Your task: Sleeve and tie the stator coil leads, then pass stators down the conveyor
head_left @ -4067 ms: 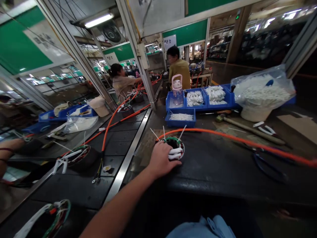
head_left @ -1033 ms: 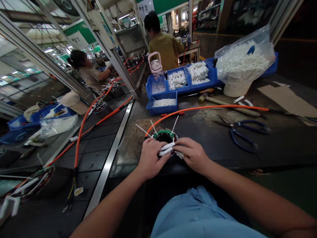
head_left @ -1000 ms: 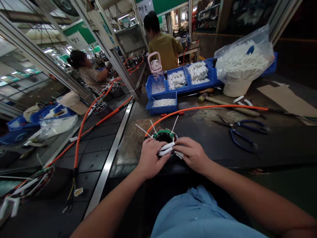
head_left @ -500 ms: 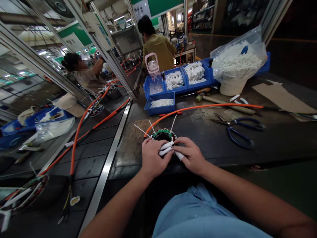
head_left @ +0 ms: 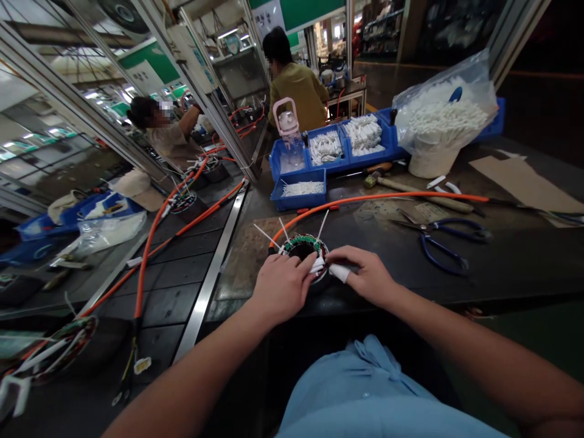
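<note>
A ring-shaped motor stator with green and white windings sits at the near edge of the bench, three white cable ties sticking up from its rim. White insulating sleeves lie over the near side of the ring. My left hand is closed over these sleeves, thumb and fingers pressed against them. At the right rim, the curled index finger and thumb of my right hand come close together; whatever lies at their tips is too small to make out. A white wrap covers the right thumb tip.
Blue bins of white sleeves and a small blue tray of ties stand behind. An orange cable crosses the bench. Blue-handled scissors and a hammer lie right. More stators line the conveyor. Two co-workers are beyond.
My left hand has shifted over the sleeves, which now sit lower against the stator. My right fingers have let go of the sleeves and moved to the right rim. The view has swung slightly left.
</note>
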Tool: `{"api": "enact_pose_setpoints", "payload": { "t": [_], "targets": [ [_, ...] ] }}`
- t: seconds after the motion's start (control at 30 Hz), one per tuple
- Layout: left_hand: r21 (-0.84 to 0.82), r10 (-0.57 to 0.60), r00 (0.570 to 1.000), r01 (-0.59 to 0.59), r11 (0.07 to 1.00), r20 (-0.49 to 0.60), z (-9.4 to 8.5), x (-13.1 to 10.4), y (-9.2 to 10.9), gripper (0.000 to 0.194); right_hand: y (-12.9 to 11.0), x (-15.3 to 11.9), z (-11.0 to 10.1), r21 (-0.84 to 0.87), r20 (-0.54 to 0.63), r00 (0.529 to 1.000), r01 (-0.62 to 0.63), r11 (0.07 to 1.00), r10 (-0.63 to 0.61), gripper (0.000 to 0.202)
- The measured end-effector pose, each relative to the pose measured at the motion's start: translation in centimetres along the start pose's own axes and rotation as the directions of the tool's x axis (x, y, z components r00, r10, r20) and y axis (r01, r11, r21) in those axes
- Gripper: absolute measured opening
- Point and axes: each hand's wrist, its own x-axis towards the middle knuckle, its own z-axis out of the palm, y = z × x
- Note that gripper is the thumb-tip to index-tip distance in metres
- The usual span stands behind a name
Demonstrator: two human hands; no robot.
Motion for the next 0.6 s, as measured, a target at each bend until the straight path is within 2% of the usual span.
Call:
{"api": "enact_pose_setpoints", "payload": {
  "t": [0.07, 0.17, 0.3, 0.43, 0.5, 0.53, 0.6],
  "targets": [
    [0.034, -0.005, 1.000, 0.005, 0.999, -0.005, -0.1, 0.0, 0.1, 0.040, -0.3, 0.7, -0.3, -0.142, 0.056, 0.997, 0.061, 0.988, -0.054, 0.025],
    [0.020, -0.002, 1.000, 0.002, 1.000, -0.004, -0.1, -0.1, 0.0, 0.041, -0.8, 1.8, -0.3, -0.342, 0.213, 0.967, 0.211, 0.916, -0.144, 0.019],
    [-0.043, -0.013, 0.999, 0.016, 0.999, 0.053, 0.0, 0.1, 0.1, 0.039, -1.3, 2.1, 0.3, -0.393, 0.255, 0.949, 0.277, 0.877, -0.186, 0.020],
    [-0.003, -0.069, 0.998, 0.069, 0.998, 0.008, 0.0, 0.2, 0.7, 0.037, -0.5, 2.5, -0.3, -0.378, 0.299, 0.934, 0.306, 0.874, -0.197, 0.012],
    [0.006, -0.076, 0.997, 0.076, 0.997, -0.011, 0.1, 0.2, 0.9, 0.037, 1.3, 3.6, -2.5, -0.410, 0.293, 0.949, 0.235, 0.881, -0.117, 0.007],
    [0.006, -0.077, 0.997, 0.077, 0.997, -0.014, 0.2, 0.1, 0.9, 0.037, 2.7, 4.4, -4.3, -0.463, 0.243, 0.969, 0.161, 0.872, -0.050, 0.010],
    [0.002, -0.078, 0.997, 0.078, 0.997, -0.015, 0.4, 0.1, 0.9, 0.037, 5.8, 6.2, -9.1, -0.602, 0.015, 0.996, -0.064, 0.796, 0.092, 0.015]
  ]
}}
